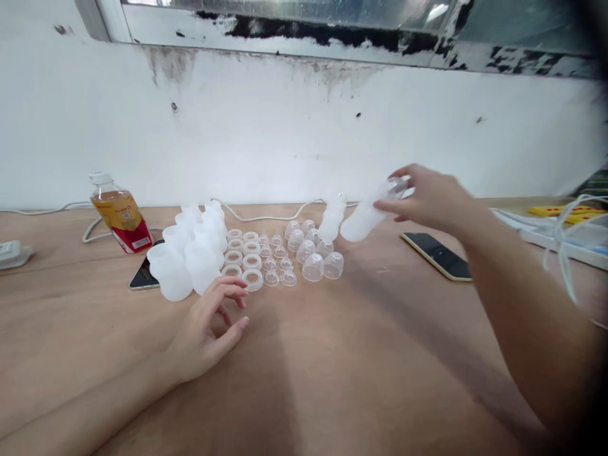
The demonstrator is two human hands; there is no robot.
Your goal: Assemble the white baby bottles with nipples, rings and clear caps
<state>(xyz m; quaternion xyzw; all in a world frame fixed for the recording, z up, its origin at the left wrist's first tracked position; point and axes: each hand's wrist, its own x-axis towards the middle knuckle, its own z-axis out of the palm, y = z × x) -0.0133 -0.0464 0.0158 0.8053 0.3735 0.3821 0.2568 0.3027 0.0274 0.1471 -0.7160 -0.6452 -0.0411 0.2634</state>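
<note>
My right hand (427,197) grips a white translucent baby bottle (361,220) by its clear-capped top, tilted. Just left of it stands another capped baby bottle (332,218). My left hand (213,326) rests near the table with its fingers loosely bent and apart, holding nothing. Beyond its fingertips are white collar rings (252,280) in rows, and left of those a cluster of open white bottle bodies (175,275). Small clear silicone nipples (287,278) stand in rows right of the rings. Further right are clear dome caps (313,267).
A tilted drink bottle (122,215) stands back left, by a phone (145,277) partly hidden behind the bottle bodies. Another phone (437,255) lies under my right forearm. A power strip (560,240) with cables is at the right, and a white charger (14,254) at the left.
</note>
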